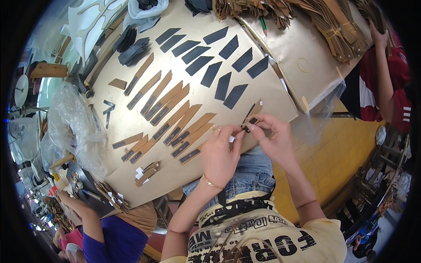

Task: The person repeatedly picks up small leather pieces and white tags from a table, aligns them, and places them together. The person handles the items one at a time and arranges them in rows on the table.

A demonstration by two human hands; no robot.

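Through my remote view, a tan-covered table (pixel 274 94) stands on a yellow floor (pixel 307 175). Over its near edge, left hand (pixel 220 151) and right hand (pixel 276 138) pinch a brown-and-black strip (pixel 253 120), long axis slanting away rightward.

From the right hand (pixel 272 136) at the edge of the table (pixel 280 105), cut pieces (pixel 212 73) lie at eleven o'clock, strips (pixel 172 119) between nine and ten, bundled strips (pixel 334 34) at one, plastic sheeting (pixel 76 127) beyond at nine.
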